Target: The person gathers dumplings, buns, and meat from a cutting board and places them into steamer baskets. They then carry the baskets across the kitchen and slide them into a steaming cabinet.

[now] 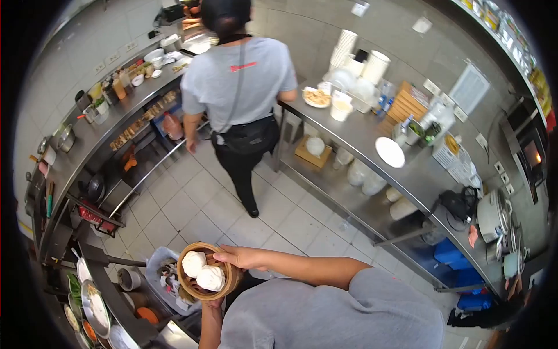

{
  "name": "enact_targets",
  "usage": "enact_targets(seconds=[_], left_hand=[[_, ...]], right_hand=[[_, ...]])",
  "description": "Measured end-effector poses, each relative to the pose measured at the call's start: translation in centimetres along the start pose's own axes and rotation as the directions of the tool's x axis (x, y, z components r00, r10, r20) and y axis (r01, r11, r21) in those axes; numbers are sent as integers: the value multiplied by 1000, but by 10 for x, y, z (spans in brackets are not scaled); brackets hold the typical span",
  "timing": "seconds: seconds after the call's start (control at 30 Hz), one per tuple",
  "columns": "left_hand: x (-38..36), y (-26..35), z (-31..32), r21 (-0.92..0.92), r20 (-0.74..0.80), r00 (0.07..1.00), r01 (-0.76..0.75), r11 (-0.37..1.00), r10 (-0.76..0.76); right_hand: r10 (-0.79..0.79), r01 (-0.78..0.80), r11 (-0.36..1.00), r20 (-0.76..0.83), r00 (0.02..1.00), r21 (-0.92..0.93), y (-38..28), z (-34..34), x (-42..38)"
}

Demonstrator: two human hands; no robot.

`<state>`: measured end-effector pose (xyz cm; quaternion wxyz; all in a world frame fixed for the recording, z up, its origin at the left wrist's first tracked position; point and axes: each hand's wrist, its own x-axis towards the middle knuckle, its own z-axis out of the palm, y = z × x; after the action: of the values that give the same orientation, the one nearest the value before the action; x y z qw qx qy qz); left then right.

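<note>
A round bamboo steamer (229, 278) is at the lower left of centre, with two white buns (210, 278) inside. My right hand (235, 256) grips its upper right side, thumb over the rim. Below the steamer, my left hand (215, 303) holds it from beneath, most of its fingers hidden. The steamer is held up beside a waste bin (156, 269) with mixed scraps in it, and partly covers the bin in this view.
Ahead, a person (241, 87) in a grey shirt stands in the tiled aisle, facing away. A steel counter (360, 134) on the right bears a white plate, cups and pots. The left counter (87, 136) holds bottles and bowls. Ingredient bowls (96, 308) stand at the lower left.
</note>
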<state>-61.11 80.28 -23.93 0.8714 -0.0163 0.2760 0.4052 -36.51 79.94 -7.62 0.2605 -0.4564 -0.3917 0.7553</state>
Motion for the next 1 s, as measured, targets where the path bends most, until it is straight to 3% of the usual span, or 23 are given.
enact_targets(seconds=[0.1, 0.17, 0.23, 0.27, 0.33, 0.4, 0.47, 0.53, 0.6, 0.73, 0.77, 0.83, 0.93, 1.0], left_hand=[[48, 59, 15, -8, 46, 999, -24, 1000, 24], [79, 106, 34, -15, 83, 995, -57, 998, 58], [103, 146, 60, -45, 115, 987, -108, 993, 112], [113, 169, 69, -51, 128, 981, -138, 989, 144], [132, 213, 85, -58, 143, 968, -198, 978, 205], [146, 260, 102, -53, 155, 965, -205, 977, 210], [153, 300, 140, -202, 182, 950, -216, 955, 254], [169, 342, 133, -243, 132, 936, -287, 926, 325], [193, 380, 112, -292, 103, 909, -360, 886, 403], [230, 453, 91, -340, -13, 801, -567, 751, 599], [234, 473, 84, -413, -33, 798, -560, 719, 602], [244, 518, 77, -535, 22, 762, -538, 651, 648], [243, 574, 82, -448, -223, 658, -724, 524, 719], [230, 608, 89, -455, -249, 605, -762, 460, 756]], right_hand=[[-55, 59, 990, 29, 998, -127, -49, -17, 62], [-37, 28, 983, -47, 998, -179, -58, -29, 128], [-122, 114, 985, -58, 991, -131, -85, -33, 177], [-98, 99, 982, 14, 995, -161, -102, -35, 201], [-135, 137, 990, 39, 990, -45, -144, -30, 240], [-153, 157, 983, 48, 987, -90, -179, -29, 281], [-126, 135, 989, 133, 983, -66, -224, -35, 315], [-185, 213, 968, 200, 962, -132, -250, -33, 366], [-140, 181, 975, 276, 951, -130, -278, -29, 419], [-156, 274, 943, 479, 864, -187, -339, -28, 526], [-170, 311, 932, 530, 831, -188, -353, -23, 554], [-112, 305, 924, 600, 792, -230, -384, -16, 615], [-9, 286, 917, 702, 712, -278, -432, 3, 681], [61, 284, 910, 775, 629, -302, -460, 31, 732]])
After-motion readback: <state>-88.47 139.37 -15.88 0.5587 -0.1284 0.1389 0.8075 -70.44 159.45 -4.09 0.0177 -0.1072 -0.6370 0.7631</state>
